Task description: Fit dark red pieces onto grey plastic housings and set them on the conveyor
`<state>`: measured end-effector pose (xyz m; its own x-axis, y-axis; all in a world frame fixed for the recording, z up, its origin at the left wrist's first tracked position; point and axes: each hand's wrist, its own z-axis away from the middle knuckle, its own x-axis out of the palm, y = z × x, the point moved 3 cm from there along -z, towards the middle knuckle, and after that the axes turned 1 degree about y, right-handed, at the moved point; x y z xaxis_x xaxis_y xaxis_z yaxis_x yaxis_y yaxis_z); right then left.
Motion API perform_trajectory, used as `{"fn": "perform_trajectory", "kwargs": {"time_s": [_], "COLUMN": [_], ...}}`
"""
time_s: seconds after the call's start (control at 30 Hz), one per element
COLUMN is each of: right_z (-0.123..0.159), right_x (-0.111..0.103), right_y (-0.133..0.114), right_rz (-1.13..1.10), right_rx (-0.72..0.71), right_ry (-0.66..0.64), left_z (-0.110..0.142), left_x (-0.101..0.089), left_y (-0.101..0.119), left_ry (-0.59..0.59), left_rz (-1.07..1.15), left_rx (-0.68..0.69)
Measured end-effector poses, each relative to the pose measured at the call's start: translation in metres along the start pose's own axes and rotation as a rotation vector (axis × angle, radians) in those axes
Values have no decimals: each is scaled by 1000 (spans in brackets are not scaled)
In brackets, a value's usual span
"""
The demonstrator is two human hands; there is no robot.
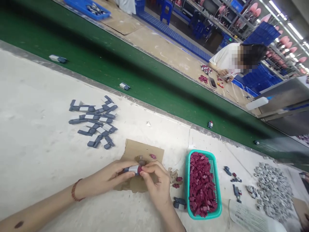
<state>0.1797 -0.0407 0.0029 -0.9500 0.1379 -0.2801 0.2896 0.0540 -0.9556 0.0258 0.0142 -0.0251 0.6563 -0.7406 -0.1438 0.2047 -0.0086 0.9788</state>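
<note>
Between the thumb and fingers of my left hand [116, 175] is a small dark blue and white plastic piece [133, 169], held above a piece of cardboard [131, 149]. My right hand [156, 182] pinches a small dark red part [139, 170] at the right end of that piece, touching it. A loose red part [153, 156] lies on the cardboard just beyond my fingers. To the right stands a green plastic basket [219, 206] full of dark red parts [202, 183].
Several blue and white pieces [96, 120] lie in a group at left. Beyond runs a green conveyor belt [154, 93] carrying scattered pieces. Grey parts [275, 187] are heaped at right, behind a white bottle [251, 216]. Across the belt sits a co-worker [228, 58].
</note>
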Motion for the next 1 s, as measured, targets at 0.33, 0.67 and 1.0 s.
{"fn": "perform_trajectory", "kwargs": {"time_s": [0.33, 0.67, 1.0], "right_z": [39, 54, 66], "right_x": [-125, -136, -143], "right_y": [5, 19, 27], "right_rz": [720, 783, 589], "right_rx": [207, 197, 144], "right_ry": [408, 367, 441], "left_z": [-49, -218, -118], "left_x": [-41, -61, -113], "left_y": [13, 16, 17], "left_ry": [142, 440, 291], "left_rz": [-237, -293, -566], "left_rx": [-26, 99, 197]}}
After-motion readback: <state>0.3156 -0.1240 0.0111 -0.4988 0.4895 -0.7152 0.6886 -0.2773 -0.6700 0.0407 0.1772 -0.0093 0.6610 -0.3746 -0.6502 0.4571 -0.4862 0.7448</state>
